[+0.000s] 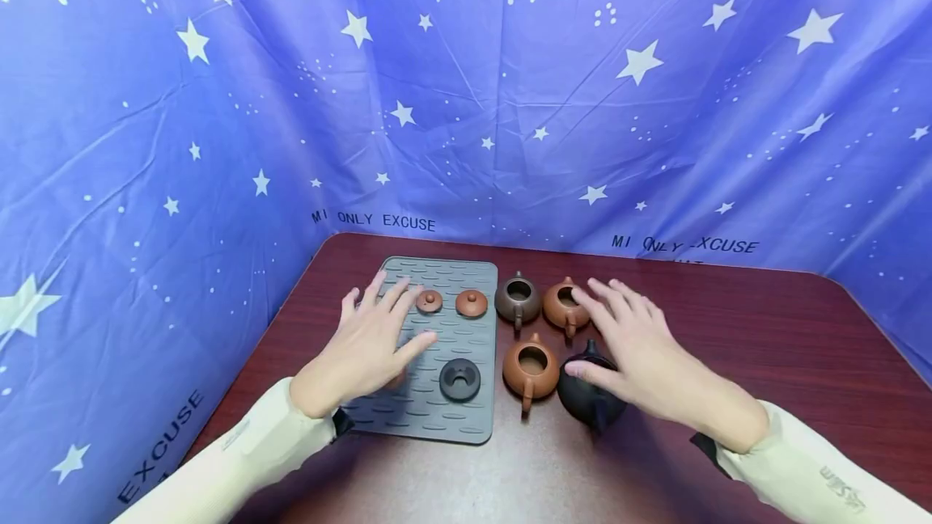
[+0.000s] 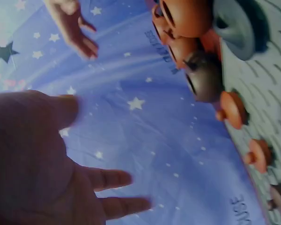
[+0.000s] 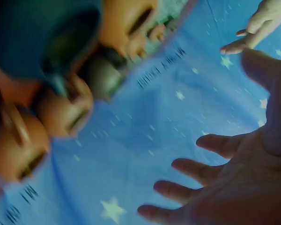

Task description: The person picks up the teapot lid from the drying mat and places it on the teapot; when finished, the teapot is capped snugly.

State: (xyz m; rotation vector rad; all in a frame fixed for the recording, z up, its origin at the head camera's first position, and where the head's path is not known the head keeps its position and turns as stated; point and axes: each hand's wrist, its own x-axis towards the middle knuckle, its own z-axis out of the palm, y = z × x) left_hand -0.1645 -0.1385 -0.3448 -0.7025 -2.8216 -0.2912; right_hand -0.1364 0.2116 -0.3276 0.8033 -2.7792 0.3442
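My left hand (image 1: 367, 346) hovers with spread fingers over the left part of a grey mat (image 1: 429, 425), holding nothing. Two reddish lids (image 1: 472, 304) and a black lid (image 1: 459, 380) lie on that mat; a further dark lid (image 2: 280, 198) shows in the left wrist view. Fingers apart and empty, my right hand (image 1: 655, 354) is above the black teapot (image 1: 586, 395), partly covering it. Beside the mat stand lidless teapots: a dark brown one (image 1: 518, 299), an orange one (image 1: 530, 368) and another orange one (image 1: 565, 307). In the right wrist view, several teapots appear blurred.
The dark red table (image 1: 764, 322) extends to the right of the teapots. A blue cloth with white stars (image 1: 495, 103) hangs behind the table and along its sides. Something brownish under my left hand is mostly hidden.
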